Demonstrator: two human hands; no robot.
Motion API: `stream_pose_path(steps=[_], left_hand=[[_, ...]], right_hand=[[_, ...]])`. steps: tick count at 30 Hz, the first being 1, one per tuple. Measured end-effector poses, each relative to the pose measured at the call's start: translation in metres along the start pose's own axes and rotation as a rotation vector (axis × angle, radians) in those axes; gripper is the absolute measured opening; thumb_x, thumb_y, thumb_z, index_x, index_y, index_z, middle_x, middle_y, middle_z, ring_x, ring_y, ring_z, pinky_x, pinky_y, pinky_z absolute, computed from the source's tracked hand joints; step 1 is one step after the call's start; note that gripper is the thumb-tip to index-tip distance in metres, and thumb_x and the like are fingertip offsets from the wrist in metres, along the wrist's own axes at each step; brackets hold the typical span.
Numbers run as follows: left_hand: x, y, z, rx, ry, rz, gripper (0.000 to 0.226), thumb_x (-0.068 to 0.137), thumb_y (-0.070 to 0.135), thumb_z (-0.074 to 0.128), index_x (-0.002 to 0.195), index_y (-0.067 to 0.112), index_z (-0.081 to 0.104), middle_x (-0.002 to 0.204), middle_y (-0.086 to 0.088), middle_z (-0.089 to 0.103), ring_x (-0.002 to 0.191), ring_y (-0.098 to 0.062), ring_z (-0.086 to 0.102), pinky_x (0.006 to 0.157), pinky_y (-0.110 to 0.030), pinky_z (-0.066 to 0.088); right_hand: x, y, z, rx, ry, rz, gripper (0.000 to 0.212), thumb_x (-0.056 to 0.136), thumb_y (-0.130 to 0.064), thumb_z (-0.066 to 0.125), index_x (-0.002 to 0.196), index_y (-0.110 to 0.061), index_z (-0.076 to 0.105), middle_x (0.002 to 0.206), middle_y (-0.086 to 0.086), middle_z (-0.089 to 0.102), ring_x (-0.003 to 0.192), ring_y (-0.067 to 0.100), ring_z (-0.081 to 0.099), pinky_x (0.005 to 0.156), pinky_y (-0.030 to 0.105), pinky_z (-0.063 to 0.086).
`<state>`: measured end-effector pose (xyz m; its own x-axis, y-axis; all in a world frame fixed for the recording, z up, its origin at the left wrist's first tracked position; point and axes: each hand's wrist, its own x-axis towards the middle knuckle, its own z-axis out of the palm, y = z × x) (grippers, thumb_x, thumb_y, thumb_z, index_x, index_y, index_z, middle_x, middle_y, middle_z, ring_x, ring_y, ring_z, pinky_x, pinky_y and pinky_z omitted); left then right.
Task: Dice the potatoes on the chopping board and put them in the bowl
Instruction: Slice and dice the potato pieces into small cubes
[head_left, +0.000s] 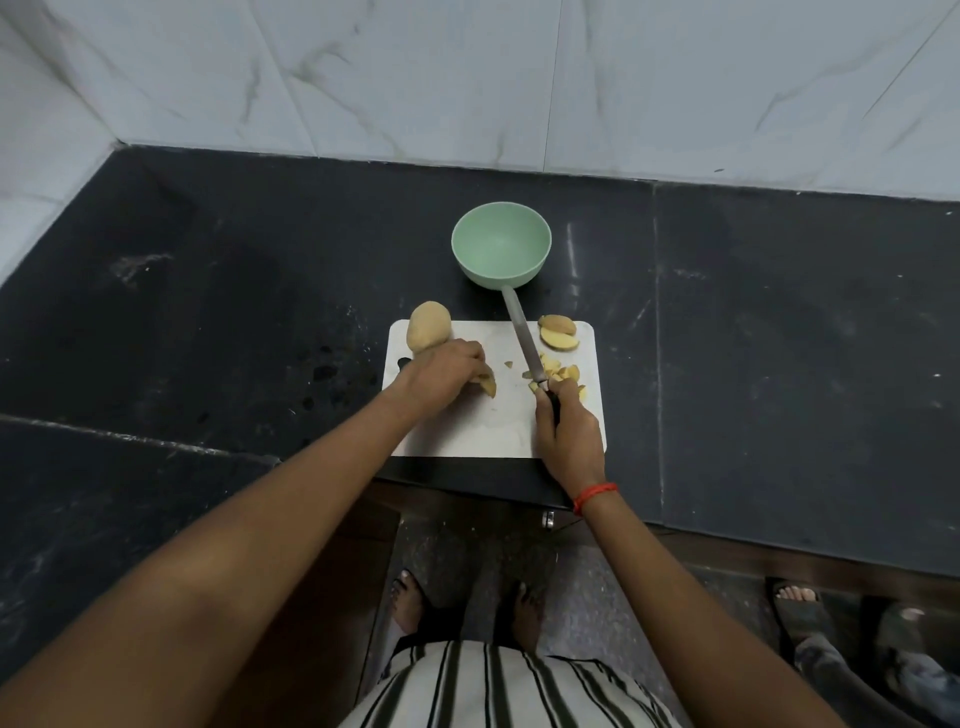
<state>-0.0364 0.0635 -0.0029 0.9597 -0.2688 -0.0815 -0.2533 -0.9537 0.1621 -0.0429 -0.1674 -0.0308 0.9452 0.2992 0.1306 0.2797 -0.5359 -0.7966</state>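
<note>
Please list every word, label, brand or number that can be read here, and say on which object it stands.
None can be read.
The green bowl, the white chopping board, the knife, the potatoes and the striped shirt show no print, and the wall tiles bear only grey veins.

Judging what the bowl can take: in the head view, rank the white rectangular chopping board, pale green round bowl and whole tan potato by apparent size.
1. White rectangular chopping board.
2. Pale green round bowl.
3. Whole tan potato, its near end hidden by the left hand, still smallest.
</note>
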Motion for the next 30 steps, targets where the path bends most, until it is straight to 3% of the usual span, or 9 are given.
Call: stream_pose_path(steps=[4, 9, 11, 13, 15, 19, 30], left_hand=[[-0.001, 0.006, 0.005, -0.079, 0.052, -0.102, 0.027, 0.101, 0.014, 0.057, 0.122, 0.016, 0.074, 0.106, -0.008, 0.063, 0.096, -0.026, 0.063, 0.068, -0.034, 0.046], [-0.013, 0.039, 0.028, -0.4, 0.342, -0.51, 0.035, 0.094, 0.047, 0.067, 0.104, 0.016, 0.08, 0.092, -0.003, 0.063, 0.082, -0.021, 0.06, 0.071, -0.033, 0.049], [-0.015, 0.055, 0.041, -0.522, 0.453, -0.709, 0.034, 0.092, 0.049, 0.07, 0.098, 0.016, 0.079, 0.094, 0.001, 0.063, 0.084, -0.017, 0.06, 0.076, -0.034, 0.051], [-0.015, 0.066, 0.05, -0.552, 0.53, -0.786, 0.03, 0.093, 0.044, 0.07, 0.092, 0.015, 0.076, 0.093, 0.003, 0.063, 0.088, -0.016, 0.058, 0.081, -0.04, 0.052], [-0.017, 0.069, 0.055, -0.589, 0.602, -0.771, 0.027, 0.092, 0.041, 0.071, 0.092, 0.014, 0.074, 0.093, 0.004, 0.064, 0.09, -0.015, 0.057, 0.083, -0.043, 0.052], [-0.021, 0.066, 0.059, -0.64, 0.623, -0.694, 0.035, 0.094, 0.046, 0.066, 0.112, 0.017, 0.075, 0.104, 0.005, 0.062, 0.099, -0.017, 0.06, 0.089, -0.047, 0.052], [-0.019, 0.066, 0.063, -0.505, 0.626, -0.695, 0.027, 0.098, 0.04, 0.064, 0.104, 0.018, 0.078, 0.098, 0.007, 0.061, 0.092, -0.014, 0.049, 0.081, -0.038, 0.045]], right_hand=[[0.0, 0.001, 0.001, 0.011, 0.003, -0.003, 0.006, 0.104, -0.032, 0.049, 0.102, -0.026, 0.047, 0.078, 0.005, 0.068, 0.064, 0.031, 0.063, 0.048, 0.028, 0.032], [-0.002, 0.002, 0.001, -0.01, 0.021, -0.017, 0.008, 0.104, -0.033, 0.049, 0.102, -0.025, 0.049, 0.075, 0.003, 0.067, 0.063, 0.029, 0.062, 0.048, 0.03, 0.037], [-0.001, 0.001, 0.001, -0.023, 0.023, -0.037, 0.008, 0.104, -0.031, 0.05, 0.1, -0.025, 0.049, 0.074, 0.001, 0.065, 0.062, 0.027, 0.061, 0.046, 0.033, 0.041], [0.001, -0.002, 0.0, -0.052, 0.011, -0.065, 0.009, 0.103, -0.029, 0.05, 0.097, -0.023, 0.051, 0.073, -0.002, 0.063, 0.061, 0.023, 0.059, 0.047, 0.034, 0.042], [0.001, -0.006, 0.0, -0.086, -0.019, -0.098, 0.011, 0.103, -0.027, 0.051, 0.095, -0.02, 0.052, 0.072, -0.006, 0.058, 0.06, 0.017, 0.055, 0.049, 0.031, 0.039], [-0.011, -0.008, 0.003, -0.101, -0.038, -0.099, 0.014, 0.104, -0.026, 0.049, 0.093, -0.018, 0.053, 0.077, -0.006, 0.059, 0.065, 0.013, 0.053, 0.054, 0.031, 0.041], [-0.015, -0.011, 0.014, -0.345, -0.109, -0.089, 0.016, 0.105, -0.029, 0.041, 0.092, -0.02, 0.042, 0.071, 0.001, 0.055, 0.055, 0.029, 0.053, 0.046, 0.036, 0.043]])
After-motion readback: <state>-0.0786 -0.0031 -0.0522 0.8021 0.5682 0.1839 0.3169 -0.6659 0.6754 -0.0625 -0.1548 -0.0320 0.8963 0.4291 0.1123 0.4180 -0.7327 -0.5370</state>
